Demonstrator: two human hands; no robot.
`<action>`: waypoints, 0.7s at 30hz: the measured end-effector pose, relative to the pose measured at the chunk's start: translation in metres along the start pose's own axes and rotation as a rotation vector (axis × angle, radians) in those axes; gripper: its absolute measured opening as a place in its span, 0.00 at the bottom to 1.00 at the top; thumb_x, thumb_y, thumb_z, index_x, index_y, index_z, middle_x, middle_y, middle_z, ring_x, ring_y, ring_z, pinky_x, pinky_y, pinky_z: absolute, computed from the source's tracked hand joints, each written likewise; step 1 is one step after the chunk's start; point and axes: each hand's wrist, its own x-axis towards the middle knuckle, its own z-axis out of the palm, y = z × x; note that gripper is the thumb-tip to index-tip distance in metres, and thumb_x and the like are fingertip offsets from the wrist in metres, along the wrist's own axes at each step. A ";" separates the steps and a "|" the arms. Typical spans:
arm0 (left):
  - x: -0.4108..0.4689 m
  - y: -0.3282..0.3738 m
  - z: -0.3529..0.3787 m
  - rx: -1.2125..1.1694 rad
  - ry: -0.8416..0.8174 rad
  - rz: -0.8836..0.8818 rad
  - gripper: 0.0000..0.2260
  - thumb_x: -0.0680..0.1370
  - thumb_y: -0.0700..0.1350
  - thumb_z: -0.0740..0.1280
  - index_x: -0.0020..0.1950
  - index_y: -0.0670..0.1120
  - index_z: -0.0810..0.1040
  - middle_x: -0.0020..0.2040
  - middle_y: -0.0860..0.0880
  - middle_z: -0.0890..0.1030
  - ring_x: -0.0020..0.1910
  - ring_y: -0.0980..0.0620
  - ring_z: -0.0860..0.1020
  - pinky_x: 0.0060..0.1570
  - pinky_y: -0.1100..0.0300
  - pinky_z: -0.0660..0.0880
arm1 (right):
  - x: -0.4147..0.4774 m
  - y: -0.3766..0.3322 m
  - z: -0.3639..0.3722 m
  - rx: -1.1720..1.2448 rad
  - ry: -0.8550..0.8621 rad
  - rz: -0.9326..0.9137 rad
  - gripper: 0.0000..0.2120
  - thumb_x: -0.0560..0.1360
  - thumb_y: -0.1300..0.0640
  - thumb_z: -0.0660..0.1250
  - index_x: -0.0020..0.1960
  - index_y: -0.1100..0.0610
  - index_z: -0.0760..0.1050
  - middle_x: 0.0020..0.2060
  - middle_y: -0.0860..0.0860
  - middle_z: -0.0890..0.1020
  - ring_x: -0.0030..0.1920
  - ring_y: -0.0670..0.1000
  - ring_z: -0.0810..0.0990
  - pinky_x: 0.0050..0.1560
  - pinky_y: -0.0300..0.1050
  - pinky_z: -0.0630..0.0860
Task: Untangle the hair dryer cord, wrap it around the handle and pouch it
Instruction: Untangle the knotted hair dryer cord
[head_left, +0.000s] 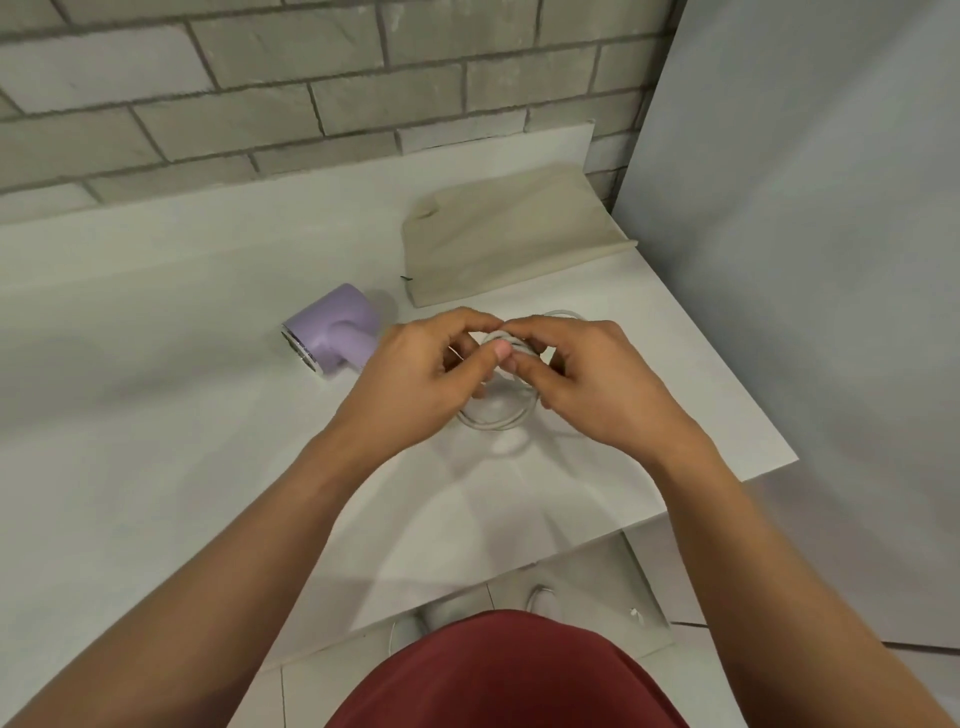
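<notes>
I log the left hand (415, 374) and right hand (587, 379) meeting above the white tabletop (156, 364), fingers curled and pinching the thin white coiled cord (498, 422), whose loops hang below them. The lilac plastic hair dryer (332, 332) lies just left of the left hand. The flat beige fabric pouch (509, 244) sits beyond, reaching the table's right edge; the widest stretch of tabletop runs leftward.

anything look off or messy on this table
The white cord is a tangle of loops, pinched by the left hand and right hand. The purple hair dryer lies on its side. Nothing looks spilled or broken.
</notes>
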 end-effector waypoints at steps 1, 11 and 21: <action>0.003 0.002 0.000 -0.027 0.020 -0.019 0.07 0.81 0.49 0.71 0.58 0.53 0.83 0.40 0.54 0.86 0.36 0.55 0.86 0.40 0.54 0.82 | 0.000 0.001 -0.002 0.021 0.002 0.047 0.13 0.82 0.47 0.70 0.66 0.43 0.80 0.44 0.38 0.82 0.36 0.42 0.82 0.40 0.35 0.73; 0.003 0.005 0.006 -0.392 0.128 -0.192 0.05 0.81 0.41 0.72 0.56 0.47 0.82 0.46 0.48 0.87 0.45 0.49 0.88 0.48 0.46 0.85 | -0.018 0.018 -0.024 0.288 -0.031 0.249 0.18 0.74 0.52 0.80 0.62 0.43 0.82 0.45 0.42 0.84 0.34 0.46 0.84 0.43 0.40 0.78; 0.007 0.004 0.000 -0.411 -0.092 -0.306 0.09 0.80 0.37 0.71 0.59 0.47 0.81 0.46 0.43 0.88 0.47 0.46 0.87 0.50 0.46 0.83 | -0.007 0.017 0.001 0.172 0.100 0.280 0.05 0.76 0.53 0.76 0.46 0.43 0.87 0.37 0.38 0.86 0.35 0.39 0.81 0.39 0.32 0.72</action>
